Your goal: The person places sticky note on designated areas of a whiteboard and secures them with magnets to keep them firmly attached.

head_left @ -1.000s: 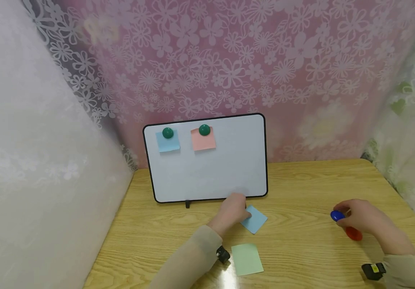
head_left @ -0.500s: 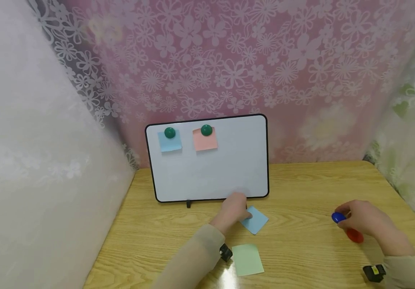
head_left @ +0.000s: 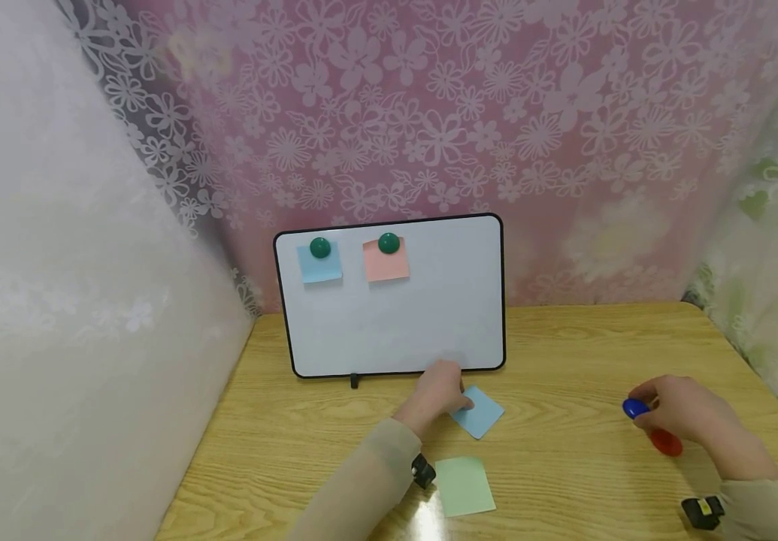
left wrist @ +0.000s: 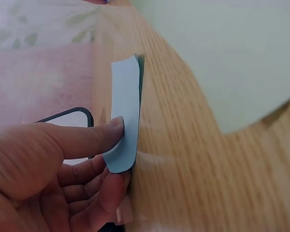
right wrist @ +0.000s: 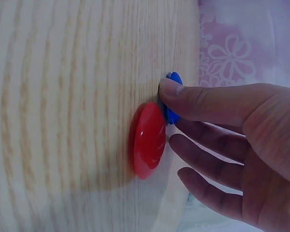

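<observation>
My left hand (head_left: 437, 391) pinches a blue sticky note (head_left: 482, 413) just in front of the whiteboard's lower edge. In the left wrist view, thumb and finger hold the blue note (left wrist: 125, 101) by one end, and it bends slightly above the table. At the right side of the table, my right hand (head_left: 686, 409) has a round blue magnet (head_left: 635, 408) between thumb and fingers. A red round magnet (head_left: 666, 443) lies on the wood beside that hand. The right wrist view shows the blue magnet (right wrist: 175, 99) on edge in the pinch, the other fingers loosely curled.
A whiteboard (head_left: 395, 323) stands at the back. Green magnets (head_left: 320, 248) pin a blue note (head_left: 321, 272) and a pink note (head_left: 386, 267) on it. A pale green note (head_left: 464, 487) lies near the front, right of my left forearm. Patterned curtains (head_left: 429, 113) surround the table.
The whole head view has shifted slightly to the right. Both hands keep their grips and stay almost in place relative to the table.
</observation>
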`<state>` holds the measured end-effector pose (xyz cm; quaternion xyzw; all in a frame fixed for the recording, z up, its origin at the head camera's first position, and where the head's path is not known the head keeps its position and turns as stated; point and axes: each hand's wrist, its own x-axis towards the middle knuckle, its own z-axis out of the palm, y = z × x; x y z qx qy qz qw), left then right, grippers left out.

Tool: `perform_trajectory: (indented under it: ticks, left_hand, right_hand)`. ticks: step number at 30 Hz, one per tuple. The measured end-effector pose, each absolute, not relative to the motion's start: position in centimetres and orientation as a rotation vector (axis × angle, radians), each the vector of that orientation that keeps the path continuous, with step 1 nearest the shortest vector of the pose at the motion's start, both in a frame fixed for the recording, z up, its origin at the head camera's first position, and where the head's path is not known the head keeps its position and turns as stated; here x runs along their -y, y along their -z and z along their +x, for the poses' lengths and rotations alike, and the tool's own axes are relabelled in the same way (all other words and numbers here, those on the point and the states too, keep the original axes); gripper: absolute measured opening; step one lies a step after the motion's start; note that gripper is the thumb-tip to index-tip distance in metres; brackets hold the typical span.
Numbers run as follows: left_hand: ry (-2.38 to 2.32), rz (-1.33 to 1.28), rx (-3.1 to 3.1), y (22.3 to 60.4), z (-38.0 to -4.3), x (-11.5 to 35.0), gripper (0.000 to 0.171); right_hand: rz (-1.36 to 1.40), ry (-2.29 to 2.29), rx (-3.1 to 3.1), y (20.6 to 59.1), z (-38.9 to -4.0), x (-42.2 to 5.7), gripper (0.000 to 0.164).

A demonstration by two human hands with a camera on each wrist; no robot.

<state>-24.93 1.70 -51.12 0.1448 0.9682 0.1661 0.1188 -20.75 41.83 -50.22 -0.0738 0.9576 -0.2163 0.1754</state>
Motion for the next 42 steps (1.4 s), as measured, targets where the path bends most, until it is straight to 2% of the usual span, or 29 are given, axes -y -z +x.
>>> perform_trajectory:
  ticks: [16, 29, 42]
  left_hand:
    - [-0.555, 0.409, -2.77, 50.91, -25.23, -1.33, 0.026]
    - [-0.556, 0.433, -2.773, 50.66, -24.97, -1.23, 0.024]
    - [-0.549, 0.454, -2.784, 50.64, -24.84, -1.01, 0.033]
  right_hand:
    - [-0.211, 0.639, -2.707, 50.24, -20.71, -42.09, 0.059]
    - [-0.254, 0.673, -2.707, 50.26, -20.65, -42.27, 0.053]
    - [-0.333, 0.65, -2.726, 50.38, -20.98, -42.62, 0.045]
